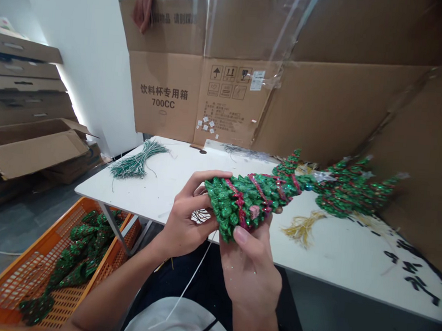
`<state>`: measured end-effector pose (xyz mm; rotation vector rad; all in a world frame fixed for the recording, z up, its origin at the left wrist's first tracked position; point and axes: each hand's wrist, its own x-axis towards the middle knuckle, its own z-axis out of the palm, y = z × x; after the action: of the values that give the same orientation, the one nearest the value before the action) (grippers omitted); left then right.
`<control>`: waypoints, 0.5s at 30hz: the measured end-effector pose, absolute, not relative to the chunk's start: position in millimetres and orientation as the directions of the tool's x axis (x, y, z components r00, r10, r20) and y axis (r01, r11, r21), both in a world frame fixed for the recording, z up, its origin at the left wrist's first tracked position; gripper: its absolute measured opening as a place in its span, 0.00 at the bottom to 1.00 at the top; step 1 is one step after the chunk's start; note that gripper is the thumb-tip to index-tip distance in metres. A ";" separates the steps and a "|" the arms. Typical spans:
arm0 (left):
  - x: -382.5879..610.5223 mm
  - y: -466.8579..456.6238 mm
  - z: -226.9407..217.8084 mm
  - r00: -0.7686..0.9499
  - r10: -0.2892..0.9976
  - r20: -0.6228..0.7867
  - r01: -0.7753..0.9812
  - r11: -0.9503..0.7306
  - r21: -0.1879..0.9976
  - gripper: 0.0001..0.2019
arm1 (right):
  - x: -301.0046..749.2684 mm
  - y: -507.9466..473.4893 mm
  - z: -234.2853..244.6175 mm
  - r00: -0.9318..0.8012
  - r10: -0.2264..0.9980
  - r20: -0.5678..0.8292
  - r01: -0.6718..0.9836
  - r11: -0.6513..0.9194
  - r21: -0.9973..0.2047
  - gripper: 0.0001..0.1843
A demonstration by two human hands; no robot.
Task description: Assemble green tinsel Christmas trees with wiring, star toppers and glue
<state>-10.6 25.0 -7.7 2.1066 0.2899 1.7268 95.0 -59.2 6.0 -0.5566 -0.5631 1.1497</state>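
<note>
My left hand (186,216) curls its fingers over the wide end of a glittery green tinsel Christmas tree (251,196) wound with red garland. My right hand (249,267) holds the same tree from below, with its thumb pressed on the green glitter. The tree lies tilted, its tip pointing away toward the far right. A second green tinsel tree (351,188) lies on the white table (174,174) just beyond the tip. Loose gold threads (303,228) lie on the table near my right hand.
A bundle of green-and-white wires (137,161) lies on the table's left side. An orange plastic crate (26,255) with green tinsel pieces stands on the floor at lower left. Cardboard sheets (161,94) rise behind the table, and flattened boxes (21,78) are stacked at left.
</note>
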 end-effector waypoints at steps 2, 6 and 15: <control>-10.4 24.9 -7.2 0.211 0.399 0.892 -0.088 -0.901 0.424 0.07 | 95.6 -58.5 5.3 0.310 0.942 0.131 -0.671 0.314 -0.672 0.51; -9.2 26.2 -8.5 0.216 0.408 0.887 -0.108 -0.893 0.437 0.07 | 93.6 -57.9 3.4 0.362 0.921 0.145 -0.624 0.355 -0.697 0.51; -8.9 27.1 -9.0 0.230 0.383 0.895 -0.149 -0.894 0.422 0.08 | 82.3 -63.2 5.9 0.431 0.861 0.268 -0.529 0.482 -0.698 0.59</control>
<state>-8.9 27.1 -9.0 2.0888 0.2155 1.7064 82.3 -63.2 5.9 -0.5726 -0.6667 0.9280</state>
